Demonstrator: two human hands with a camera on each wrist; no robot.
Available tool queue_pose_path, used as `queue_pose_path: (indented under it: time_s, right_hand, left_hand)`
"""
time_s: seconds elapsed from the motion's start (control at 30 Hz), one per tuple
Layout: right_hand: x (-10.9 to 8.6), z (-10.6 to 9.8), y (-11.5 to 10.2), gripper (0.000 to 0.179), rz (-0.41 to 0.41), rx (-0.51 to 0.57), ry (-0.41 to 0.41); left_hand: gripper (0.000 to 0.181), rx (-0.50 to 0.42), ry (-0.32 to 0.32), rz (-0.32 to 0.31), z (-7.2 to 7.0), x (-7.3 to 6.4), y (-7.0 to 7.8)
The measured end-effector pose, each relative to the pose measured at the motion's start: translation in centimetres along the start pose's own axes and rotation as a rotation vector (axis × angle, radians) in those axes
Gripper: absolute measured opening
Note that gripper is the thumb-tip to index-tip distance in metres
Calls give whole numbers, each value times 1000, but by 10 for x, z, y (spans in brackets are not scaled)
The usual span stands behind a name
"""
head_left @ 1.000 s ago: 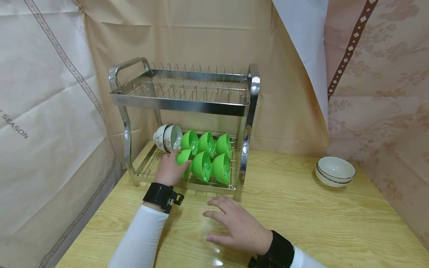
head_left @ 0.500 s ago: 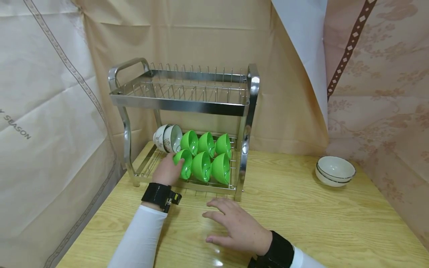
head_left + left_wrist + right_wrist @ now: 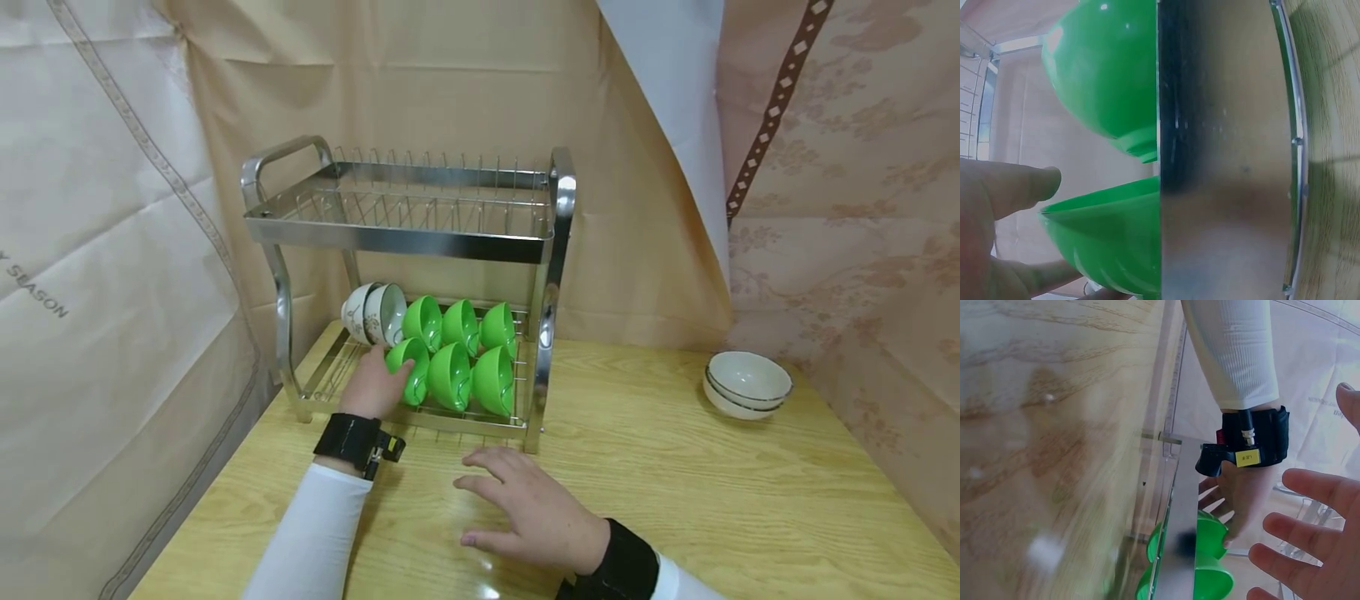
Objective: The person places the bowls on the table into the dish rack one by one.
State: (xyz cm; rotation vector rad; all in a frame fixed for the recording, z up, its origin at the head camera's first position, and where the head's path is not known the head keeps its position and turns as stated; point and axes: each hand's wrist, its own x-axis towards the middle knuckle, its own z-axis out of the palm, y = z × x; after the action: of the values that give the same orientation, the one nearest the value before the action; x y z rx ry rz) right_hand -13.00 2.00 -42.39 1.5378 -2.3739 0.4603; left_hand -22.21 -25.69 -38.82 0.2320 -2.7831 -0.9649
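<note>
On the rack's lower tier, my left hand [image 3: 372,387] is at the front-left green bowl [image 3: 417,385], which stands on its side. In the left wrist view the thumb [image 3: 1038,182] is apart from that bowl's rim, and the other fingers [image 3: 1054,276] lie along its outer side, partly hidden. Several more green bowls [image 3: 450,377] stand in two rows to the right. Two white patterned bowls [image 3: 384,315] lean behind the hand. My right hand [image 3: 536,512] hovers over the table in front of the rack, fingers spread, holding nothing.
The two-tier metal dish rack [image 3: 405,240] has wire dividers on top and a raised front rail. A stack of white bowls [image 3: 746,383] sits at the right of the wooden table [image 3: 660,467]. Cloth [image 3: 465,92] hangs behind and at both sides.
My left hand has drawn slightly left and back, uncovering more of the front-left green bowl, which has shifted a little left. The right hand stays almost still.
</note>
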Motion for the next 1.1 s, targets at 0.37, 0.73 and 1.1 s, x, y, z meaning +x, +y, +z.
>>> queue_pose_path:
  time_s: [0.37,0.73,1.1]
  right_hand:
    - [-24,-22,19,56,89,-7,62]
    - [-82,-60,54,59,351,-77,66]
    - [-113,-77,66,63,376,-147,95]
  left_hand:
    - [61,38,124,248,2,-29,46]
    - [66,189,24,705,31,-90,107]
    - [89,340,-78,823,77,-117,117]
